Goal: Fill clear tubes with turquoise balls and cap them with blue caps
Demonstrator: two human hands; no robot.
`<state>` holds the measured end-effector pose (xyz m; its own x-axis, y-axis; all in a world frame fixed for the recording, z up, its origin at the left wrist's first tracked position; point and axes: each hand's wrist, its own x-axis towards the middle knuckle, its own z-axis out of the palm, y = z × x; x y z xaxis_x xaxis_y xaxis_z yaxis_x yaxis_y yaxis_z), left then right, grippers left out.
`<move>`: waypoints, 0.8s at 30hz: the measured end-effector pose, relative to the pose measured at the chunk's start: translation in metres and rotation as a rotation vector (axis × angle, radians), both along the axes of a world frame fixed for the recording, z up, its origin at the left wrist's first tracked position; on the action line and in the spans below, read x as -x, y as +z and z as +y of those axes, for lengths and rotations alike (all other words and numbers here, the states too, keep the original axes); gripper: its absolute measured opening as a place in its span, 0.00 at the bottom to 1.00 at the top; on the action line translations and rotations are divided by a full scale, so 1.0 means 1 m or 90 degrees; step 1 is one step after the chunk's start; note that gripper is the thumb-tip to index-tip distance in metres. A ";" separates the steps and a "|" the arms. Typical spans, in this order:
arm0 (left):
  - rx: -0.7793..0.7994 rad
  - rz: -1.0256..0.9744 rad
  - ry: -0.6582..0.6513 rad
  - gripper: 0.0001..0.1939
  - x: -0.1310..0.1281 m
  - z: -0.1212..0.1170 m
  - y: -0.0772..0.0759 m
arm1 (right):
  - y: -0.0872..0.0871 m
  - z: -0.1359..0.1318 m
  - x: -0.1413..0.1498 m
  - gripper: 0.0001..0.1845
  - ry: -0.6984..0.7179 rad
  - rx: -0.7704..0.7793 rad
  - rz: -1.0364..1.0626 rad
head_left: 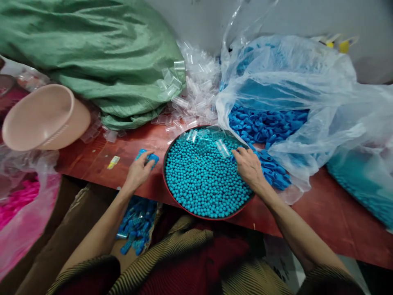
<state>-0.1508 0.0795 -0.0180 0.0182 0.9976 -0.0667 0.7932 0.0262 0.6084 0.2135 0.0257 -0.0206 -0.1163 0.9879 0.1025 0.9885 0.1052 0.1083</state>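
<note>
My left hand [139,170] is closed around a small clear tube with blue contents [151,159], above the table just left of the bowl. At the bowl's right rim, my right hand [249,166] has its fingers curled together. A bit of a small blue plastic piece [233,157] shows at its fingertips, mostly hidden. Turquoise beads [205,176] fill the round, red-rimmed bowl [170,191]. Several clear empty tubes [222,148] lie on the beads toward the back. Beside my right hand, loose blue plastic pieces [274,170] spill from a clear plastic bag [291,86].
Clear tubes [196,90] are heaped behind the bowl, against a large green sack [123,57]. A beige tub [46,119] stands left on the red table [92,157]. Blue-filled tubes [136,225] lie in a box below the edge. Pink pieces [20,200] sit lower left.
</note>
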 end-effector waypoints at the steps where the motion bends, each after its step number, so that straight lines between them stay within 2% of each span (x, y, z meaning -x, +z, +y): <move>1: -0.022 0.082 0.025 0.23 0.003 0.001 0.000 | -0.001 0.003 -0.006 0.17 0.001 0.010 -0.036; 4: -0.135 0.222 0.058 0.21 -0.013 0.002 0.003 | -0.004 0.008 -0.011 0.12 0.009 0.045 -0.093; 6: -0.196 0.187 -0.005 0.18 -0.040 0.002 0.004 | -0.005 0.009 -0.010 0.09 0.015 0.058 -0.107; 9: -0.177 0.111 -0.160 0.16 -0.091 0.007 0.002 | -0.007 0.007 -0.010 0.08 0.024 0.049 -0.125; 13: -0.110 0.120 -0.238 0.19 -0.144 0.022 -0.008 | -0.007 0.001 -0.009 0.07 0.070 0.043 -0.125; 16: -0.080 0.124 -0.258 0.20 -0.160 0.030 -0.015 | -0.008 -0.007 -0.007 0.05 0.082 0.066 -0.107; 19: -0.071 0.120 -0.263 0.18 -0.164 0.034 -0.020 | -0.010 -0.011 -0.002 0.08 0.051 0.089 -0.076; 24: -0.006 0.095 -0.285 0.17 -0.169 0.038 -0.022 | -0.008 0.004 0.021 0.13 -0.105 0.144 0.016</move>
